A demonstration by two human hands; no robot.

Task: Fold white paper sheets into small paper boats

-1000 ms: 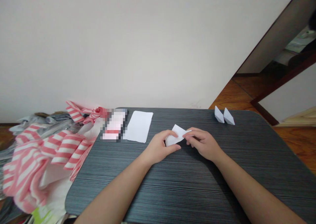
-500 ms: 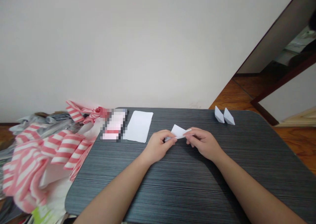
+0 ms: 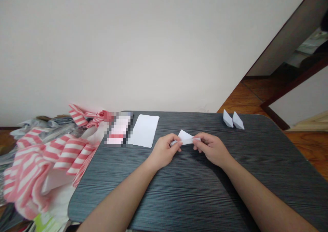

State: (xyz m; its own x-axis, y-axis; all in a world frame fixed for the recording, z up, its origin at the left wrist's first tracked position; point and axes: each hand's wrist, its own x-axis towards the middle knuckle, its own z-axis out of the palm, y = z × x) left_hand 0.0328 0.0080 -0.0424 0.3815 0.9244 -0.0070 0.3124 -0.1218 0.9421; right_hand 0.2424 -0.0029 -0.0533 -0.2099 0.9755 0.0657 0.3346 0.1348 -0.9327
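A small folded piece of white paper [image 3: 186, 139] is held just above the table, with a pointed peak on top and a narrow band along its lower edge. My left hand [image 3: 166, 149] pinches its left end between thumb and fingers. At the right end, my right hand [image 3: 209, 147] grips the band the same way. Parts of the paper's two ends are covered by my fingers. Two folded white paper shapes [image 3: 233, 119] like little boats stand side by side at the table's back right.
A stack of white paper sheets [image 3: 145, 130] lies left of my hands on the dark wood-grain table [image 3: 174, 194]. Beside it is a pixelated pinkish item [image 3: 119, 129]. Red-and-white striped cloth [image 3: 69, 151] is heaped off the left edge. A pale wall [image 3: 143, 47] rises behind the table.
The right end of the folded paper has tilted slightly, and its lower band now runs straighter between my hands. Both hands keep their hold, almost in the same place.
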